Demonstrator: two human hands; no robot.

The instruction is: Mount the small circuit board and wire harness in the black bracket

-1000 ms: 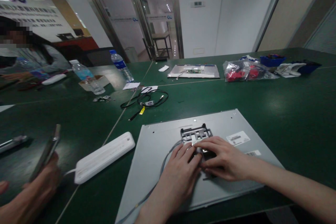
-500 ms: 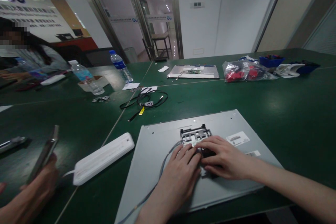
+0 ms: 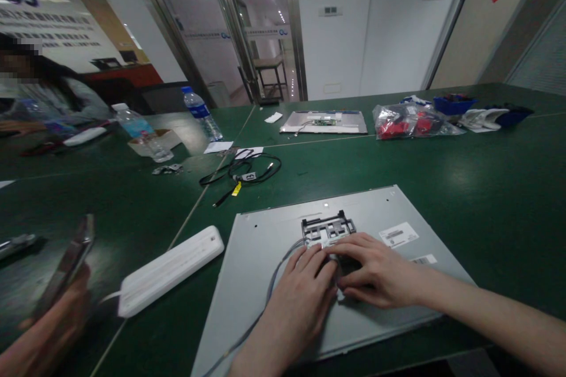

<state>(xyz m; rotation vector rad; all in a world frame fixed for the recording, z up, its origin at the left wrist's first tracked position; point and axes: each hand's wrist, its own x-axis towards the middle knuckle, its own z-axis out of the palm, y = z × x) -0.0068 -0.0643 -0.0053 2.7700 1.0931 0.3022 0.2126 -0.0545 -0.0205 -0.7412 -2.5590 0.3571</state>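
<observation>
A flat grey metal panel (image 3: pixel 241 283) lies on the table in front of me, with a slotted metal bracket (image 3: pixel 327 228) at its middle. My left hand (image 3: pixel 305 288) is closed at the bracket's near left side, fingers bent together. From the right, my right hand (image 3: pixel 375 270) grips the bracket with curled fingers and thumb, close to the left fingertips. Both hands hide the bracket's lower part. A grey cable (image 3: pixel 275 280) runs from the bracket down along my left wrist. White labels (image 3: pixel 398 235) are stuck on the panel's right half.
A white power strip (image 3: pixel 170 271) lies left of the panel. Further left, another person's hand (image 3: pixel 66 306) holds a phone (image 3: pixel 66 265). Beyond are a coiled black cable (image 3: pixel 234 174), water bottles (image 3: pixel 201 112), a second panel (image 3: pixel 296 123) and a plastic bag with red contents (image 3: pixel 411 121).
The view has shifted slightly. My hands stay at the bracket with almost the same grip. The other person's hand with the phone has moved a little left and down.
</observation>
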